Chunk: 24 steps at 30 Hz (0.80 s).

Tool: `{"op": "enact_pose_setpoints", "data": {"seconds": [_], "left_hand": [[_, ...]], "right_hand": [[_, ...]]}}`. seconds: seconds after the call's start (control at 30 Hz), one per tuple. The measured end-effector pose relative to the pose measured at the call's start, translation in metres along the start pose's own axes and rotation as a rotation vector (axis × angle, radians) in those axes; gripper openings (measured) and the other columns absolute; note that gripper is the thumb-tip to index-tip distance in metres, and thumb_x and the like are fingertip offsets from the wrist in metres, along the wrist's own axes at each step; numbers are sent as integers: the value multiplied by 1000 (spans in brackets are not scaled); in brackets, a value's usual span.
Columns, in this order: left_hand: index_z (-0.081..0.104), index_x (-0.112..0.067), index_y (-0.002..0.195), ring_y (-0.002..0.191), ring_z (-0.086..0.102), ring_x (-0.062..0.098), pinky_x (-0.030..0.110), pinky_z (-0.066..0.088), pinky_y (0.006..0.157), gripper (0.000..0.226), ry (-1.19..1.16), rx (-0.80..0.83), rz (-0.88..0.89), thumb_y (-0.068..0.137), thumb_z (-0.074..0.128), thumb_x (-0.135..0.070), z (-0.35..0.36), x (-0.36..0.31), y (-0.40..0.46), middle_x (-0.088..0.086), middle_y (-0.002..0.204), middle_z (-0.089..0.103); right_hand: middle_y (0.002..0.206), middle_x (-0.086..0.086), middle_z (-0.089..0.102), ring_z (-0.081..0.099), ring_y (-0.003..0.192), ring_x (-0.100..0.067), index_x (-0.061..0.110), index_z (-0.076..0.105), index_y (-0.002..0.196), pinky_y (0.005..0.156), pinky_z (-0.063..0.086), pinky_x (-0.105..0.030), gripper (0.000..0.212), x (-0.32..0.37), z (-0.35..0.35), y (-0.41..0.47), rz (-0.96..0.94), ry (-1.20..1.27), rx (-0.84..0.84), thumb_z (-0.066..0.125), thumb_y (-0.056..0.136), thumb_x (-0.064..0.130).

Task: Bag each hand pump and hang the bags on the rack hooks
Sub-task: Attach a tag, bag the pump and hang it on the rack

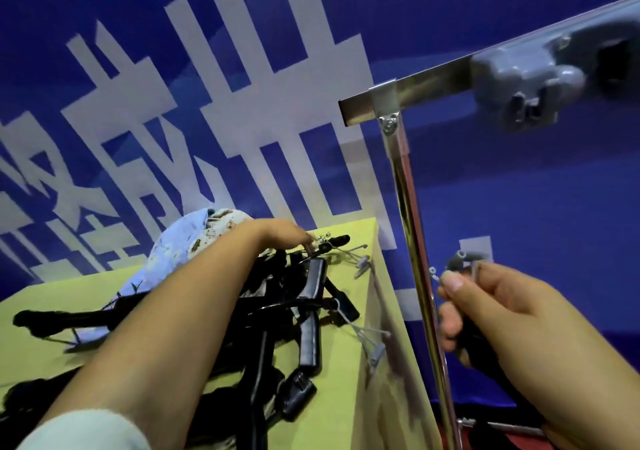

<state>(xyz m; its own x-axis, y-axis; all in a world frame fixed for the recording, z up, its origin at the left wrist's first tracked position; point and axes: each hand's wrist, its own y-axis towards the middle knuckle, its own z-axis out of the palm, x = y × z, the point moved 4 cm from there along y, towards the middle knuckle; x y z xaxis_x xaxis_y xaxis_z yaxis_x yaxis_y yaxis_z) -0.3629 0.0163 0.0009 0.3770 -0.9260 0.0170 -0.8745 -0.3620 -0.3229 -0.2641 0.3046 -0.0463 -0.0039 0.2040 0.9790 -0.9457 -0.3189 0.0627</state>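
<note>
Left hand (pixel 287 233) pinches in pump pile (pixel 294 311), 12 o'clock; right hand (pixel 491 311) grips pump. Light, rigid, tangle-prone: take barrel.

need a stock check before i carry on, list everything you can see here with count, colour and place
hand pumps: a tangled pile, count unclear, black, on the table
table: one, yellow-green, lower left
cloth: one, light blue patterned, behind the pile
rack pole: one, chrome, upright, right of the table
rack crossbar: one, metal, at the pole's top
backdrop: one, blue with white shapes
left hand: reaches into the pile's far end
right hand: holds a dark pump by the pole
</note>
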Motion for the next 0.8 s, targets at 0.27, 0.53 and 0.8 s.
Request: {"op": "enact_pose_setpoints", "data": {"seconds": [0.27, 0.53, 0.8], "left_hand": [[52, -16, 66, 73, 50, 19, 31, 42, 74, 26, 62, 3, 38, 90, 43, -22, 6, 3, 5, 3, 78, 53], [60, -9, 75, 82, 54, 24, 32, 42, 80, 21, 19, 162, 57, 91, 51, -20, 9, -3, 11, 4, 83, 57], [55, -6, 85, 79, 47, 25, 28, 38, 62, 12, 181, -229, -32, 92, 52, -15, -6, -6, 62, 7, 79, 51]], "right_hand": [[53, -3, 63, 56, 58, -21, 6, 59, 77, 66, 45, -38, 31, -20, 23, 27, -1, -120, 4, 47, 95, 28], [50, 0, 60, 58, 53, -12, 9, 57, 83, 65, 42, -33, 21, -29, 29, 43, 27, -12, -9, 46, 96, 22], [47, 4, 59, 55, 43, -3, 4, 56, 84, 45, 43, -15, 23, -34, 39, 63, 10, 38, 58, 45, 96, 20]]}}
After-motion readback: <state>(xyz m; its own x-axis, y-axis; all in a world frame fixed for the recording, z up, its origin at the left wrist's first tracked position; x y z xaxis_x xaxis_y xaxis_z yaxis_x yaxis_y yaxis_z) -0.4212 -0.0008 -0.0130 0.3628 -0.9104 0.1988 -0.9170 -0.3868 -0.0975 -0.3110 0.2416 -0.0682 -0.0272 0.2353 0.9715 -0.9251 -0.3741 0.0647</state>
